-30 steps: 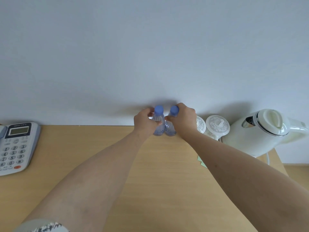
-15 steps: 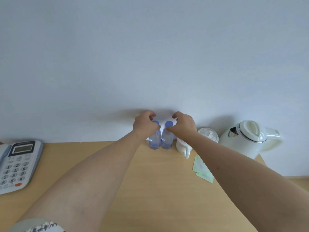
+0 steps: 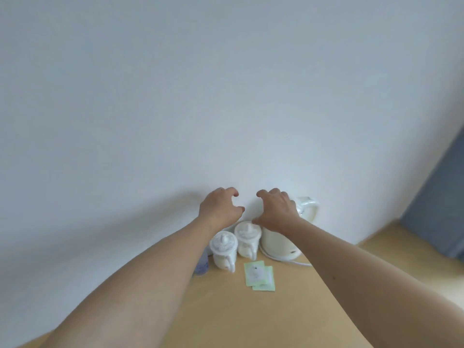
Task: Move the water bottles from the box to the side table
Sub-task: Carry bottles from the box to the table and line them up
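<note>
Head view shows the left hand (image 3: 219,208) and the right hand (image 3: 275,211) raised side by side in front of the white wall (image 3: 226,96), a gap between them, each with fingers loosely curled and thumb spread, neither one holding anything. Below the left forearm, a water bottle (image 3: 203,264) stands on the wooden side table (image 3: 251,317) close to the wall; only a pale bluish part of its body shows past the arm, and its cap is hidden. Whether a second bottle stands behind the arm cannot be told. Just right of the bottle sit two white lidded mugs (image 3: 224,249), touching or nearly touching each other, handles turned toward the camera. Right of the mugs, a white electric kettle (image 3: 281,242) stands on its base, its upper part covered by the right hand and wrist, its handle showing against the wall. On the tabletop in front of the mugs lie two small green-edged packets (image 3: 259,275), overlapping. At the far right edge, a grey-blue surface (image 3: 437,197) rises beyond the table's corner.
</note>
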Available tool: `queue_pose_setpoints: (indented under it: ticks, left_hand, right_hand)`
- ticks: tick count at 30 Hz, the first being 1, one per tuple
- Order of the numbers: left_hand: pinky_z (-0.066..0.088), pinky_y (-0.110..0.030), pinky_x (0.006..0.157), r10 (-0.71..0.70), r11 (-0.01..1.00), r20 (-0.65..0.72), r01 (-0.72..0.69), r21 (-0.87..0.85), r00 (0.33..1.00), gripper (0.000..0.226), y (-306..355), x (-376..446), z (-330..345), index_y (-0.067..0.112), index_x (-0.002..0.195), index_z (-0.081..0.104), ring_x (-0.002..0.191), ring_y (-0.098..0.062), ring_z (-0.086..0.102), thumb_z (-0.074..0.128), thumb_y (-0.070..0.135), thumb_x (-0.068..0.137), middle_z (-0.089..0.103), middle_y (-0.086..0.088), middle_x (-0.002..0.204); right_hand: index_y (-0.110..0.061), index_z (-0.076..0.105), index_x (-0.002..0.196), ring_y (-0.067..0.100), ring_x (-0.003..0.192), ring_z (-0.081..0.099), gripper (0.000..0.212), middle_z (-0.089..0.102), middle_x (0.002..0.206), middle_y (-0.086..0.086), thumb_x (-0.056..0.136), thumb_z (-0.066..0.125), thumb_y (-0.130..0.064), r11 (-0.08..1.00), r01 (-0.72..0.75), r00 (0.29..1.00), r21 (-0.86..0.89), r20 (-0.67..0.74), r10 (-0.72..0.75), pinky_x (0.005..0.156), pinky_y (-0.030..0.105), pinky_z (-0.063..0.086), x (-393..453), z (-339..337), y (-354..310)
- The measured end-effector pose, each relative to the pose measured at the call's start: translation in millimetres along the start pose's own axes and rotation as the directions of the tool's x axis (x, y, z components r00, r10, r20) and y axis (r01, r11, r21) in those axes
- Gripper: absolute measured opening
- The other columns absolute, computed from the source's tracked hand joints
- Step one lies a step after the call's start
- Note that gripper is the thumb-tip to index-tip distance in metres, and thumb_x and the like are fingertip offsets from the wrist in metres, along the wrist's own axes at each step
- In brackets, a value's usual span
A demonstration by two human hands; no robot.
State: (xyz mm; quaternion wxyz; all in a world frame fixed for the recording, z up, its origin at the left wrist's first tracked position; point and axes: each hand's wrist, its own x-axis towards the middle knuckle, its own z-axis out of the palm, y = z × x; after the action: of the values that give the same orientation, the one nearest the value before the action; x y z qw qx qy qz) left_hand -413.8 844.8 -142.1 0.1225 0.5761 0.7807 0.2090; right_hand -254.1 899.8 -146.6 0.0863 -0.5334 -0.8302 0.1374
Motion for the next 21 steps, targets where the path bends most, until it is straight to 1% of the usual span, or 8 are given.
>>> queue_pose_setpoints:
  ticks: [4, 7, 10, 13, 17, 21]
  left_hand:
    - [0.045, -0.042, 0.105, 0.167, 0.985, 0.093, -0.171, 0.034, 0.982, 0.053, 73.3, 0.1, 23.9, 0.031, 0.139, 0.054, 0.128, -0.023, 0.051, 0.066, 0.041, 0.088, 0.054, 0.001, 0.137]
    - [0.044, -0.043, 0.107, 0.301, 0.947, 0.172, -0.315, 0.061, 0.938, 0.057, 134.3, -9.8, 41.0, 0.031, 0.143, 0.05, 0.131, -0.024, 0.048, 0.066, 0.044, 0.09, 0.051, 0.0, 0.141]
    - [0.044, -0.044, 0.107, 0.424, 0.887, 0.223, -0.452, 0.096, 0.878, 0.059, 197.1, -26.0, 60.2, 0.032, 0.146, 0.048, 0.133, -0.023, 0.046, 0.065, 0.045, 0.091, 0.049, 0.0, 0.144]
    - [0.045, -0.043, 0.105, 0.531, 0.819, 0.251, -0.566, 0.094, 0.809, 0.06, 261.7, -51.3, 81.5, 0.031, 0.148, 0.046, 0.134, -0.023, 0.045, 0.064, 0.045, 0.092, 0.048, 0.0, 0.146]
    - [0.046, -0.043, 0.103, 0.632, 0.736, 0.3, -0.674, 0.056, 0.715, 0.06, 346.5, -98.7, 116.3, 0.03, 0.146, 0.047, 0.132, -0.024, 0.045, 0.064, 0.042, 0.09, 0.048, -0.002, 0.144]
    - [0.045, -0.039, 0.099, 0.705, 0.664, 0.338, -0.747, -0.008, 0.623, 0.058, 431.5, -161.4, 160.9, 0.032, 0.143, 0.049, 0.13, -0.024, 0.045, 0.065, 0.042, 0.088, 0.051, 0.0, 0.139]
  right_hand:
    - [-0.024, 0.047, 0.138, 0.029, 0.124, 0.043, 0.061, 0.048, 0.132, 0.006, 0.083, 0.072, -0.033, 0.984, -0.175, 0.983, -0.045, -0.065, 0.172, 0.092, 0.04, 0.036, -43.7, -28.0, 66.5]
    - [-0.024, 0.047, 0.139, 0.029, 0.123, 0.043, 0.062, 0.048, 0.132, 0.006, 0.084, 0.073, -0.035, 0.956, -0.29, 0.952, -0.047, -0.118, 0.283, 0.088, 0.039, 0.035, -78.8, -51.9, 113.1]
    - [-0.025, 0.044, 0.143, 0.029, 0.126, 0.042, 0.068, 0.047, 0.134, 0.007, 0.084, 0.075, -0.039, 0.92, -0.392, 0.906, -0.009, -0.176, 0.384, 0.091, 0.04, 0.036, -115.4, -79.2, 157.6]
    - [-0.024, 0.046, 0.141, 0.029, 0.124, 0.043, 0.066, 0.048, 0.131, 0.006, 0.084, 0.075, -0.039, 0.881, -0.472, 0.855, 0.013, -0.239, 0.461, 0.087, 0.04, 0.034, -160.3, -102.9, 204.0]
    - [-0.024, 0.047, 0.14, 0.03, 0.125, 0.042, 0.067, 0.048, 0.131, 0.007, 0.082, 0.077, -0.039, 0.816, -0.577, 0.773, 0.042, -0.293, 0.562, 0.093, 0.043, 0.036, -236.4, -128.5, 270.1]
    - [-0.026, 0.043, 0.145, 0.032, 0.127, 0.04, 0.074, 0.046, 0.136, 0.009, 0.081, 0.079, -0.042, 0.731, -0.68, 0.688, 0.056, -0.298, 0.662, 0.097, 0.046, 0.037, -329.0, -150.1, 338.8]
